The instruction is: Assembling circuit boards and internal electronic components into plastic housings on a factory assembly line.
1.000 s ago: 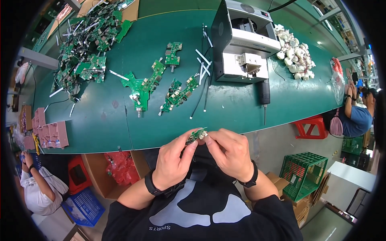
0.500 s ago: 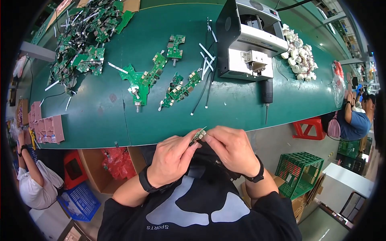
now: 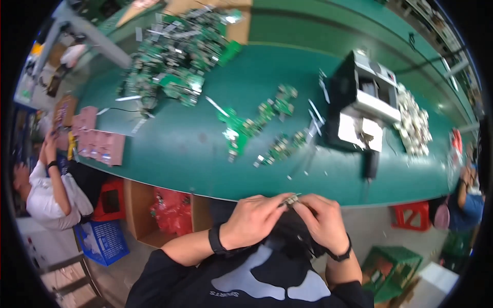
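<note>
Both my hands meet just off the near edge of the green table [image 3: 169,149], above my lap. Pinched between the thumb and fingers of my left hand [image 3: 251,220] is a small circuit board [image 3: 290,200], seen almost edge-on. My right hand [image 3: 323,218] is closed at the board's right end; its fingertips touch it, and whether they grip the board or a small part on it is hidden. Ahead on the table lie several green circuit boards, among them a larger board [image 3: 233,136] and a smaller board [image 3: 280,149]. The picture is blurred.
A heap of boards and wires [image 3: 174,56] covers the back left. A grey-black machine [image 3: 367,102] stands at right, a black-handled screwdriver [image 3: 371,165] before it and white parts [image 3: 413,120] beyond. A pink divided tray [image 3: 105,146] sits left. Co-workers sit at both sides.
My view has swung left, so the table and everything on it appear farther right and lower. Both hands still hold together at the board, almost unchanged in pose.
</note>
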The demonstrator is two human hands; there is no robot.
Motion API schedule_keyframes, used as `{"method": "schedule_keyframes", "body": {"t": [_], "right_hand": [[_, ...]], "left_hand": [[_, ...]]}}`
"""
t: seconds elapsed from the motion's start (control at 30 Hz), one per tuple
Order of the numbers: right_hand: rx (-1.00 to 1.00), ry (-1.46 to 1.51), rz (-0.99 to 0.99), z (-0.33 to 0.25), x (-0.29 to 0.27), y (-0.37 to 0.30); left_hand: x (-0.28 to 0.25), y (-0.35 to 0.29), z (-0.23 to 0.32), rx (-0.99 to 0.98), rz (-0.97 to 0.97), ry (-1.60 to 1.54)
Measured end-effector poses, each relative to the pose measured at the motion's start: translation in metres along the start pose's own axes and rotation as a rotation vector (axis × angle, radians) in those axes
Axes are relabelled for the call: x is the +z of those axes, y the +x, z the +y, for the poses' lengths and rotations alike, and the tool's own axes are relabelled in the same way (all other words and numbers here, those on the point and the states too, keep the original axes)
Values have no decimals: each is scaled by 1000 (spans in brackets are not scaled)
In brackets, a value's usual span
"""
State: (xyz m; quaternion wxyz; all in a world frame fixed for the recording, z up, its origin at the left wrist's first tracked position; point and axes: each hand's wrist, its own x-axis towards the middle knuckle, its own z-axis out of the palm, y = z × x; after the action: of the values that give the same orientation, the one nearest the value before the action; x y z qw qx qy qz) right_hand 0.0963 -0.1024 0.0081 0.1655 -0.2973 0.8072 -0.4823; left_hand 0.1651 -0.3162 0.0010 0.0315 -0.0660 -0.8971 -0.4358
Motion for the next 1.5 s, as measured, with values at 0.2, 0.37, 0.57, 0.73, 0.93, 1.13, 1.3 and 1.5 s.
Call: {"method": "schedule_keyframes", "body": {"t": [0.2, 0.37, 0.57, 0.73, 0.93, 1.13, 1.3, 1.5], "right_hand": [[-129, -255, 639, -20, -24, -5], [-49, -186, 687, -7, -23, -14], [156, -136, 482, 24, 0, -9], [155, -251, 352, 30, -1, 8], [-192, -416, 204, 31, 4, 41], [-336, -622, 9, 40, 3, 62], [-569, -549, 154, 33, -2, 77], [-552, -225, 456, 25, -11, 72]], "left_hand": [[-120, 69, -2, -134, 604, -135], [-186, 73, -30, 151, 1145, 233], [-69, 44, -55, -163, 533, 274], [-29, 25, -64, -354, 387, 359], [-42, 23, -63, -315, 468, 193], [-52, 21, -43, -264, 559, -172], [-44, 15, -36, -315, 516, -512], [-25, 11, -36, -286, 467, -721]]}}
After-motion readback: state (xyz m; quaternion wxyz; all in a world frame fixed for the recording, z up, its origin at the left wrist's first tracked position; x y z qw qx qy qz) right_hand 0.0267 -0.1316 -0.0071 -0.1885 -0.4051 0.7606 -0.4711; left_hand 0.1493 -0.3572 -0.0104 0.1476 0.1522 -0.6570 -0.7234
